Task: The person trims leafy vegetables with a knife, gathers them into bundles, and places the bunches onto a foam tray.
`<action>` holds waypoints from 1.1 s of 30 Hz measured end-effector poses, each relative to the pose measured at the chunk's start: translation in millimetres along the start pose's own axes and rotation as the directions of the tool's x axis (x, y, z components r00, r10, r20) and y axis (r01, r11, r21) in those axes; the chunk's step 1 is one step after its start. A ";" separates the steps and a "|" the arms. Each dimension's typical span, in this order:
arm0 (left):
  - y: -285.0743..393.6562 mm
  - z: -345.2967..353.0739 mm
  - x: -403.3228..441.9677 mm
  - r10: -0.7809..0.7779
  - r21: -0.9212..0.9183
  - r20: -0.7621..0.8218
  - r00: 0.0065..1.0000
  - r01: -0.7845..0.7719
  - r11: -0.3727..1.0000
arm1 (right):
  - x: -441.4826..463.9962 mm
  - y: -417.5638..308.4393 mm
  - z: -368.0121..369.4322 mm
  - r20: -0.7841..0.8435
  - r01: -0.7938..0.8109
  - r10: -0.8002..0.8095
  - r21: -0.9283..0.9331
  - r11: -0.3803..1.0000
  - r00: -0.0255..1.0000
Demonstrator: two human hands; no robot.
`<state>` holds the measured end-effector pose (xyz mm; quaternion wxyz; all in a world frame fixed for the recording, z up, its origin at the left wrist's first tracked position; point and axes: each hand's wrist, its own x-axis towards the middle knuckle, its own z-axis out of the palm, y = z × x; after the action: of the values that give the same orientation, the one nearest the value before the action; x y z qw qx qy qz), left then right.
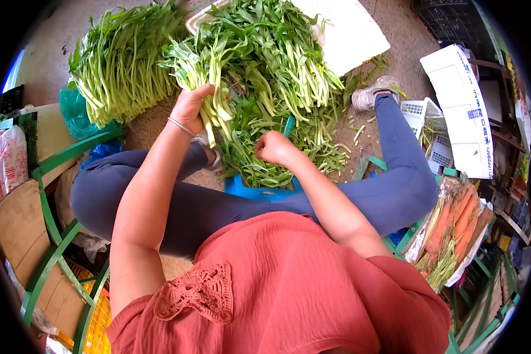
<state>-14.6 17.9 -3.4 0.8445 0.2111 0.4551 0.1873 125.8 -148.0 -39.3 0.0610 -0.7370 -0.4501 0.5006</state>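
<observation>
My left hand (193, 109) is closed round the stems of a bunch of water spinach (209, 68), its leafy tops pointing away from me. Right of it, my right hand (274, 147) is curled shut above loose greens; whatever its fingers hold, if anything, is hidden. A narrow teal piece (289, 125) shows just beyond that hand, and I cannot tell whether the hand grips it. Below both hands, loose leaves and stems (262, 168) lie over a blue container (233, 187). A large heap of water spinach (277, 53) lies just ahead.
Another thick stack of water spinach (124, 71) stands at the far left, beside a green plastic bag (79, 112). A white foam board (348, 35) lies behind the heap. On the right are a white box (457, 112), a white basket (416, 115) and packed carrots (454, 221). Green metal frames (47, 206) flank me.
</observation>
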 end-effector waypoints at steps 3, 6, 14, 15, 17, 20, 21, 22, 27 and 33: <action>3.5 -2.2 0.6 -0.042 -0.025 0.111 0.993 0.045 0.999 | 26.7 22.9 -2.3 -0.460 -0.044 0.104 0.139 0.989 0.882; 12.3 3.0 -6.8 0.071 -0.132 0.211 0.975 -0.044 0.990 | 52.2 15.4 -29.3 -0.498 -0.220 0.241 0.101 0.970 0.833; 24.8 -3.4 -0.9 0.221 -0.174 0.204 0.954 -0.187 0.967 | 74.7 15.1 -41.8 -0.302 -0.346 0.336 0.023 0.938 0.892; 25.0 -3.8 -1.3 0.219 -0.174 0.204 0.954 -0.185 0.967 | 73.1 15.2 -47.9 -0.301 -0.347 0.338 0.023 0.937 0.892; 24.7 -3.4 -2.1 0.277 -0.190 0.176 0.944 -0.244 0.951 | 67.7 18.0 -64.3 -0.254 -0.303 0.311 0.070 0.950 0.916; 21.1 -10.9 3.2 0.211 -0.177 0.081 0.974 -0.194 0.965 | 47.5 25.3 -82.0 -0.147 -0.027 0.156 0.637 0.771 0.977; 19.0 -12.3 4.6 0.170 -0.132 0.046 0.984 -0.163 0.978 | 32.5 18.2 -87.7 -0.035 -0.009 0.085 0.882 0.472 0.996; 17.0 -11.9 7.5 0.145 -0.120 0.019 0.989 -0.142 0.983 | 26.4 20.2 -83.9 0.031 -0.028 -0.011 0.970 0.240 0.999; 12.3 -5.4 7.8 0.102 -0.092 0.004 0.995 -0.102 0.991 | 30.8 43.8 -43.6 0.166 -0.195 -0.139 0.954 -0.229 0.976; -4.3 -5.4 8.9 -0.024 0.000 -0.027 0.999 0.024 1.000 | 18.2 4.1 -41.3 0.160 -0.169 -0.162 0.985 -0.040 0.974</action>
<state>-14.0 19.8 -14.6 0.8406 0.2031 0.4688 0.1800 162.7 -122.2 -33.6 0.5202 -0.4034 0.0483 0.7512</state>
